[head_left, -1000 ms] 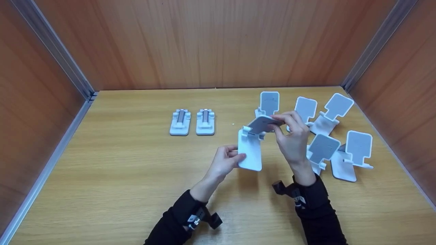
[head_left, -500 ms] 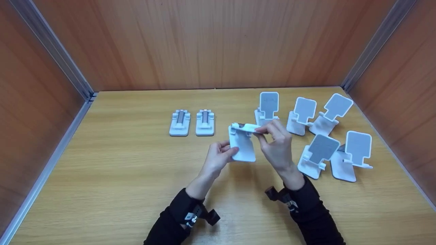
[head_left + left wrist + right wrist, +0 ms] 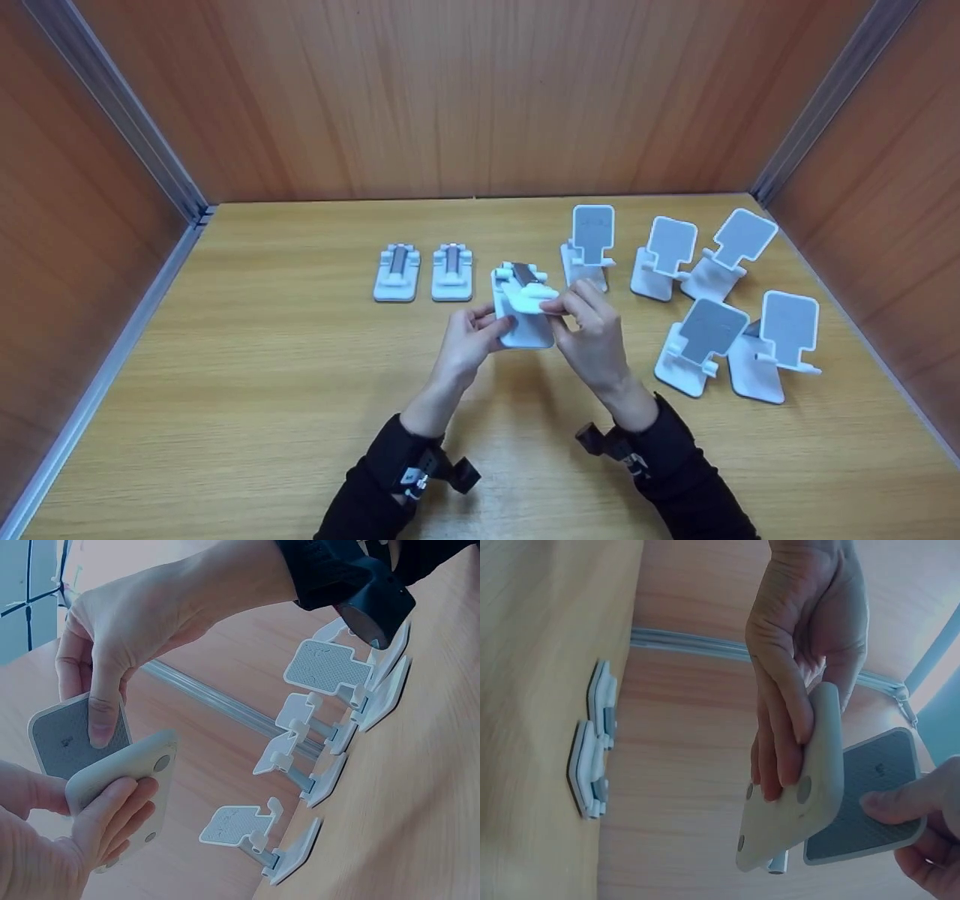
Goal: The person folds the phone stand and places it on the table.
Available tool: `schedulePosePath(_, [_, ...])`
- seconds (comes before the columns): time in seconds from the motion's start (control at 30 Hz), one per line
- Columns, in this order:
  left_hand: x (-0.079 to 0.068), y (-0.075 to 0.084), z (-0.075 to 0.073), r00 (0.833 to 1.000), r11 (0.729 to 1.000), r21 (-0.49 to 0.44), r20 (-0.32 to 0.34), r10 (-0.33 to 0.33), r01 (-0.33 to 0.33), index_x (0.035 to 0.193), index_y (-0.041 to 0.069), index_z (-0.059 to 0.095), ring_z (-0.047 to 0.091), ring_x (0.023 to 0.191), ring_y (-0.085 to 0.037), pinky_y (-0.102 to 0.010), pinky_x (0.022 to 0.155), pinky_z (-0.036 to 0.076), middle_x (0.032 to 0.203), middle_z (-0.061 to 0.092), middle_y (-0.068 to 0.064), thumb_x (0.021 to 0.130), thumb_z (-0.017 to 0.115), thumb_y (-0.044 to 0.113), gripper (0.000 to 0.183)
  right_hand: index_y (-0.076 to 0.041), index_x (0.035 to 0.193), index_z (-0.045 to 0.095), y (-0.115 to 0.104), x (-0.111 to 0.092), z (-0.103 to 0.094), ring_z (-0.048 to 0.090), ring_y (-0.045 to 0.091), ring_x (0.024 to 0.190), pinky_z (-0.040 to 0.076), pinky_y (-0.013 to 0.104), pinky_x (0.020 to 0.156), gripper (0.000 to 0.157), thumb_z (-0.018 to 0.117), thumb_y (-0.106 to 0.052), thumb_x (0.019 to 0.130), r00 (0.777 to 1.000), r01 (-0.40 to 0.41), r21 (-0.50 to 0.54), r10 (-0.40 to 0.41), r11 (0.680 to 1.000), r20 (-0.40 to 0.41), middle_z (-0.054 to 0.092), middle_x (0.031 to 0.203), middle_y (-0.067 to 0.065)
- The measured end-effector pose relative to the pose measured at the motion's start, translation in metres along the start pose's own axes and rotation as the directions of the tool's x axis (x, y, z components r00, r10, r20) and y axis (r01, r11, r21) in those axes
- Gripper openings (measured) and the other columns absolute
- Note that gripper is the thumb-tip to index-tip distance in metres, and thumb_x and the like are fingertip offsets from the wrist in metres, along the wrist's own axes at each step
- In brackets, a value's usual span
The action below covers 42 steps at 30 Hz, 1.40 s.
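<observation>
In the head view a white folding phone stand (image 3: 527,331) is held up over the middle of the table, its plate swung partway down toward the base. My left hand (image 3: 466,346) grips the base along its left edge, thumb on top. With thumb and fingers my right hand (image 3: 592,334) pinches the edge of the plate. Round grey feet show under the base (image 3: 795,817) in the right wrist view, and the plate's grey textured pad (image 3: 874,780) faces my right thumb. The left wrist view shows both hands on the same stand from the other side.
Two folded phone stands (image 3: 396,281) lie side by side left of my hands. Several unfolded stands (image 3: 671,244) stand at the right, one (image 3: 592,225) close beyond my right hand. Wooden panels (image 3: 480,97) wall the table at back and sides.
The held stand has moved left and toward the table's middle with both hands. My right hand has swung its plate from raised to tilted down over the base.
</observation>
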<state>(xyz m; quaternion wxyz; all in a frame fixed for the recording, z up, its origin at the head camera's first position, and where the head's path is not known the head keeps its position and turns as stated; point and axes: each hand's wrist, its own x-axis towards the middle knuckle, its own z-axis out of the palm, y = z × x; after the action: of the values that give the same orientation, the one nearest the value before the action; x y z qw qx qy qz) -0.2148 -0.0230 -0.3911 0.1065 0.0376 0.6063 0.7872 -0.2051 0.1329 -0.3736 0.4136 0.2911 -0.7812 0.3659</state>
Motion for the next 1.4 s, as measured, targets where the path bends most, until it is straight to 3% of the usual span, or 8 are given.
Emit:
schedulePosePath(0.23, [0.001, 0.001, -0.003, 1.0, 1.0, 0.001, 0.011, 0.011, -0.011, 0.12, -0.017, 0.039, 0.056, 0.099, -0.034, -0.033, 0.076, 0.051, 0.109, 0.053, -0.03, 0.087, 0.048, -0.004, 0.037, 0.0, 0.088, 0.065, -0.001, 0.003, -0.012, 0.053, 0.015, 0.076, 0.047, 0.022, 0.064, 0.026, 0.077, -0.006, 0.066, 0.989, -0.146, 0.145, 0.139, 0.979, 0.058, 0.057, 0.083, 0.004])
schedulePosePath(0.37, [0.0, 0.003, -0.002, 1.0, 1.0, 0.005, 0.007, 0.014, -0.014, 0.121, -0.016, 0.04, 0.055, 0.1, -0.034, -0.033, 0.077, 0.051, 0.11, 0.053, -0.03, 0.086, 0.048, -0.005, 0.037, 0.005, 0.103, 0.056, 0.002, 0.008, -0.016, 0.052, 0.02, 0.088, 0.047, 0.027, 0.068, 0.034, 0.07, -0.007, 0.075, 0.941, -0.338, 0.266, 0.321, 0.903, 0.105, 0.057, 0.098, 0.01])
schedulePosePath(0.47, [-0.001, 0.003, -0.003, 1.0, 1.0, 0.008, 0.011, 0.023, -0.023, 0.121, -0.015, 0.041, 0.054, 0.102, -0.034, -0.034, 0.078, 0.051, 0.111, 0.053, -0.03, 0.086, 0.048, -0.005, 0.037, 0.007, 0.114, 0.046, 0.006, 0.011, -0.017, 0.049, 0.023, 0.098, 0.047, 0.026, 0.074, 0.037, 0.061, -0.005, 0.082, 0.856, -0.518, 0.361, 0.467, 0.776, 0.223, 0.052, 0.11, 0.015])
schedulePosePath(0.67, [0.0, 0.005, -0.004, 1.0, 1.0, 0.012, 0.012, 0.019, -0.019, 0.122, -0.014, 0.041, 0.053, 0.104, -0.032, -0.034, 0.079, 0.051, 0.113, 0.053, -0.028, 0.087, 0.046, -0.005, 0.036, 0.006, 0.131, 0.028, 0.015, 0.016, -0.018, 0.044, 0.031, 0.112, 0.049, 0.03, 0.079, 0.043, 0.042, -0.009, 0.094, 0.623, -0.782, 0.409, 0.599, 0.47, 0.504, 0.04, 0.127, 0.021])
schedulePosePath(0.77, [0.001, 0.006, -0.004, 1.0, 1.0, 0.013, 0.005, 0.009, -0.01, 0.122, -0.012, 0.042, 0.054, 0.104, -0.031, -0.033, 0.079, 0.051, 0.112, 0.054, -0.026, 0.088, 0.046, -0.004, 0.035, 0.006, 0.135, 0.021, 0.02, 0.016, -0.02, 0.038, 0.032, 0.117, 0.051, 0.033, 0.077, 0.048, 0.038, -0.016, 0.095, 0.539, -0.842, 0.367, 0.585, 0.395, 0.605, 0.033, 0.134, 0.024])
schedulePosePath(0.9, [0.001, 0.007, -0.005, 1.0, 1.0, 0.021, -0.004, 0.013, -0.013, 0.122, -0.01, 0.043, 0.056, 0.102, -0.028, -0.033, 0.079, 0.051, 0.111, 0.056, -0.023, 0.089, 0.047, -0.003, 0.034, 0.008, 0.136, 0.019, 0.026, 0.014, -0.021, 0.042, 0.031, 0.114, 0.052, 0.033, 0.076, 0.063, 0.044, -0.031, 0.092, 0.466, -0.883, 0.336, 0.534, 0.327, 0.706, 0.028, 0.136, 0.024])
schedulePosePath(1.1, [0.0, 0.007, -0.005, 0.999, 0.999, 0.025, 0.01, 0.042, -0.042, 0.121, -0.013, 0.044, 0.057, 0.099, -0.029, -0.034, 0.077, 0.051, 0.109, 0.056, -0.026, 0.088, 0.046, -0.005, 0.033, 0.011, 0.134, 0.02, 0.031, 0.012, -0.021, 0.055, 0.024, 0.094, 0.052, 0.034, 0.075, 0.066, 0.051, -0.028, 0.09, 0.43, -0.903, 0.359, 0.466, 0.237, 0.774, 0.044, 0.12, 0.023])
schedulePosePath(1.4, [-0.005, 0.017, -0.005, 0.997, 0.995, -0.101, 0.077, 0.011, -0.003, 0.123, -0.013, 0.041, 0.057, 0.1, -0.028, -0.032, 0.079, 0.051, 0.115, 0.052, -0.027, 0.097, 0.032, 0.014, 0.039, 0.009, 0.135, 0.019, 0.033, 0.015, -0.022, 0.053, 0.022, 0.097, 0.052, 0.036, 0.077, 0.065, 0.052, -0.022, 0.089, 0.393, -0.919, 0.325, 0.498, 0.221, 0.772, 0.043, 0.121, 0.023])
